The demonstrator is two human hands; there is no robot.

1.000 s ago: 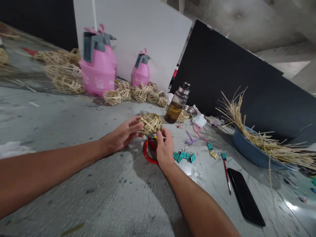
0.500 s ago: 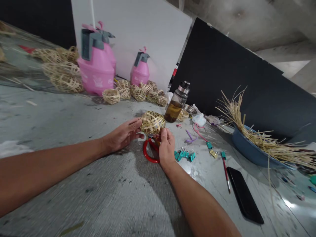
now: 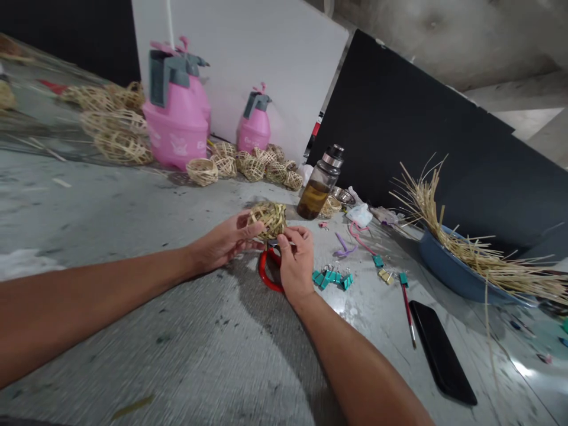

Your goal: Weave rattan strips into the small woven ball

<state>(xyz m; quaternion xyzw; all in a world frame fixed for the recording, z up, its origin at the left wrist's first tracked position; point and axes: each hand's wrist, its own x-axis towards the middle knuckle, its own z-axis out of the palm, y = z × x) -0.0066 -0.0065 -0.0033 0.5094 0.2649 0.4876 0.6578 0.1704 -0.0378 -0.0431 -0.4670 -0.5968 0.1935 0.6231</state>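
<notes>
Grasped the woven ball (image 3: 270, 215) in the left hand (image 3: 229, 241), apparently pinched its edge with the right hand (image 3: 298, 259). Likely adjusted its weave; needed light, steady pressure.

Basket (image 3: 268, 218) left of bottle (image 3: 318, 188), basin (image 3: 448, 271) and phone (image 3: 440, 350) farther right

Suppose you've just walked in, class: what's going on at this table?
A person's left hand holds a small woven ball just above the table, while the fingers of the right hand are at its right edge; whether they pinch a strip can't be made out. A red handle shows below the ball, partly hidden by the right hand. More woven pieces sit farther back, near the pink spray bottles.
</notes>
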